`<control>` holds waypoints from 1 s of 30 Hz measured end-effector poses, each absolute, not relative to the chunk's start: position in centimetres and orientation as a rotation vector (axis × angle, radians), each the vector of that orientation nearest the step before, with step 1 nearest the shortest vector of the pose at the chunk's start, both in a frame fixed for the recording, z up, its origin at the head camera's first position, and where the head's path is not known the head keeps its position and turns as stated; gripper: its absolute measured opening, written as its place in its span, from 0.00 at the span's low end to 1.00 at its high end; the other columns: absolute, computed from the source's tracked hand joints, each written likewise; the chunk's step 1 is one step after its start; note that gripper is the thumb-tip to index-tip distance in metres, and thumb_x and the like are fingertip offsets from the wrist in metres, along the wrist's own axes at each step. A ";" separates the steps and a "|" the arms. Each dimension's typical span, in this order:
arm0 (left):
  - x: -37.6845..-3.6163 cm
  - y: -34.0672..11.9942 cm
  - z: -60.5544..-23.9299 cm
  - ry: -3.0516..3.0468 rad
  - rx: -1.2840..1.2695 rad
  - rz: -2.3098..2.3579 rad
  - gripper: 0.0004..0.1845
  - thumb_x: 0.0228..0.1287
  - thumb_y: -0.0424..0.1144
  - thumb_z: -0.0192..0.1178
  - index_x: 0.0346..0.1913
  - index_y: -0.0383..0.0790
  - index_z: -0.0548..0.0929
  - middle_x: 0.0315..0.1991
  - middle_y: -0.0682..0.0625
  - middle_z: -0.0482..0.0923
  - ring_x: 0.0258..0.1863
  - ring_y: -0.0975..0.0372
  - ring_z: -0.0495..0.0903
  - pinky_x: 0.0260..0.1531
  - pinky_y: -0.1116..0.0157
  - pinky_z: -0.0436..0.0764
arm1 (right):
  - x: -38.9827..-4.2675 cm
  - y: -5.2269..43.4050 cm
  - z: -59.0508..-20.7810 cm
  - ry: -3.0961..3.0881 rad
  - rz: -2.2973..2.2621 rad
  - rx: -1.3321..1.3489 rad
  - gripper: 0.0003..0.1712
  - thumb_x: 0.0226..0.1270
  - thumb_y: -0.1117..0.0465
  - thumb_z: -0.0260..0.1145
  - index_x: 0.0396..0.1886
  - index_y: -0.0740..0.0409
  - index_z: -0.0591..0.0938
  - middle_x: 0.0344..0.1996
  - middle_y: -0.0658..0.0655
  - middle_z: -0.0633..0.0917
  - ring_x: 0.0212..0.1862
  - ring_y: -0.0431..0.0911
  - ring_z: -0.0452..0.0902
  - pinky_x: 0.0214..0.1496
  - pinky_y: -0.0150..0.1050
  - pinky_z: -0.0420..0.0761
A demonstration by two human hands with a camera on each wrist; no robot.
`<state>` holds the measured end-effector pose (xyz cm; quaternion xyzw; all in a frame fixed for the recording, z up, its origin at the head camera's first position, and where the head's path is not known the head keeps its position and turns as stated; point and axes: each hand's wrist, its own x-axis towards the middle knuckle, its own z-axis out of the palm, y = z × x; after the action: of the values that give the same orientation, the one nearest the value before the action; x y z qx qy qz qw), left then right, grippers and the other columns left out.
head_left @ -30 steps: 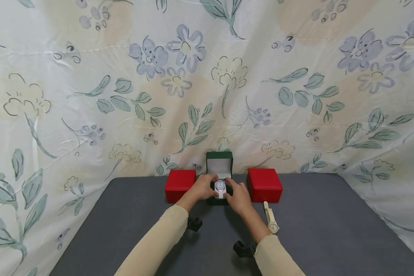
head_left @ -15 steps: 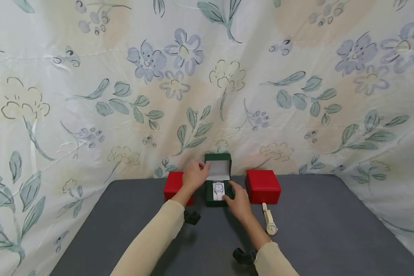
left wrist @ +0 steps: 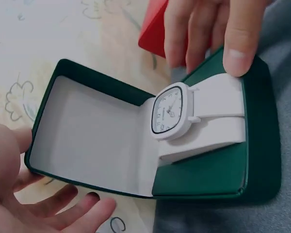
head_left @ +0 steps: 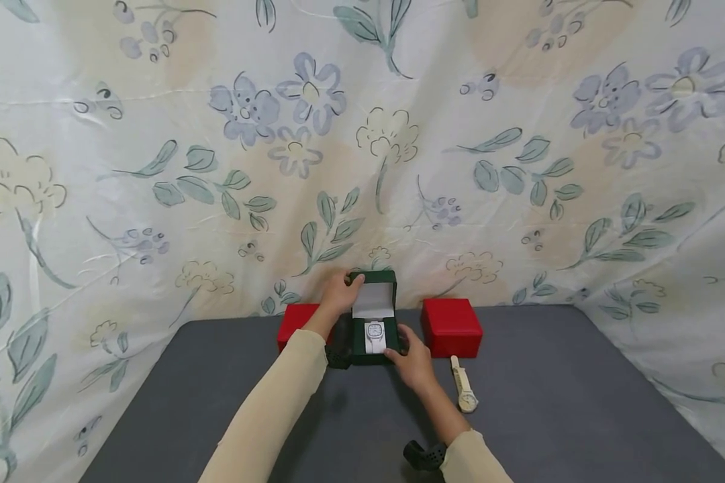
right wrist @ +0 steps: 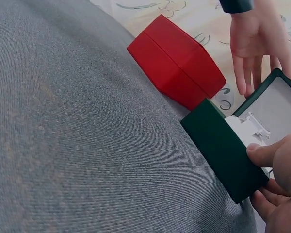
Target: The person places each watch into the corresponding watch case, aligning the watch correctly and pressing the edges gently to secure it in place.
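An open green watch box stands at the back of the grey table, its white-lined lid upright. A white square-faced watch sits on the cushion inside, shown close up as the watch in the left wrist view. My left hand reaches to the lid's top left corner with straight fingers touching its back. My right hand grips the box base at its front right, thumb on the rim by the strap and fingers on the far side.
Two closed red boxes flank the green one, the left red box and the right red box. A cream watch lies flat on the grey table right of my right forearm. A flowered cloth hangs close behind.
My left hand left the watch and rose to the lid's top corner. My right hand slid from the watch to the base's front right. The camera view shifted slightly.
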<state>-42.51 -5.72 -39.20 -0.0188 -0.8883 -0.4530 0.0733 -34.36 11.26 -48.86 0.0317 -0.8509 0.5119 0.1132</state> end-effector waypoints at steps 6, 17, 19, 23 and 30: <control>-41.4 -6.1 -39.6 -2.661 -0.040 -1.677 0.29 0.70 0.55 0.52 0.67 0.47 0.63 0.66 0.40 0.67 0.56 0.47 0.73 0.47 0.48 0.82 | -34.1 11.1 -48.2 -2.498 1.565 0.058 0.34 0.61 0.65 0.68 0.67 0.65 0.68 0.63 0.67 0.75 0.63 0.60 0.73 0.61 0.54 0.76; -37.8 -6.6 -40.9 -2.630 -0.102 -1.791 0.28 0.70 0.51 0.54 0.67 0.48 0.61 0.68 0.41 0.62 0.65 0.47 0.65 0.62 0.46 0.71 | -33.9 11.4 -46.7 -2.348 2.121 -0.069 0.38 0.77 0.42 0.42 0.76 0.61 0.52 0.73 0.68 0.60 0.71 0.64 0.60 0.70 0.60 0.64; -36.8 -6.5 -41.6 -2.628 -0.102 -1.779 0.25 0.69 0.47 0.56 0.64 0.45 0.64 0.67 0.41 0.63 0.65 0.48 0.65 0.61 0.46 0.70 | -33.8 11.5 -46.8 -2.353 2.145 -0.022 0.42 0.76 0.38 0.38 0.76 0.62 0.49 0.74 0.68 0.57 0.73 0.65 0.57 0.71 0.61 0.61; -34.7 -6.0 -43.4 -2.704 -0.085 -1.733 0.21 0.65 0.45 0.59 0.58 0.43 0.69 0.64 0.40 0.65 0.62 0.49 0.67 0.60 0.48 0.70 | -33.6 11.5 -46.9 -2.402 2.114 0.007 0.39 0.78 0.41 0.40 0.76 0.63 0.52 0.74 0.68 0.57 0.73 0.63 0.56 0.71 0.61 0.61; -33.1 -5.4 -45.5 -2.679 -0.114 -1.662 0.18 0.70 0.42 0.56 0.59 0.45 0.68 0.63 0.41 0.68 0.59 0.50 0.69 0.58 0.47 0.72 | -33.3 11.2 -47.3 -2.550 1.866 -0.008 0.31 0.77 0.50 0.47 0.74 0.58 0.61 0.72 0.65 0.65 0.71 0.60 0.61 0.70 0.62 0.63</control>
<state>-33.06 -5.39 -45.46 -0.0361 -0.8491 -0.5270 -0.0065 -33.28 11.23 -47.35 -0.0024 -0.8070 0.5904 -0.0093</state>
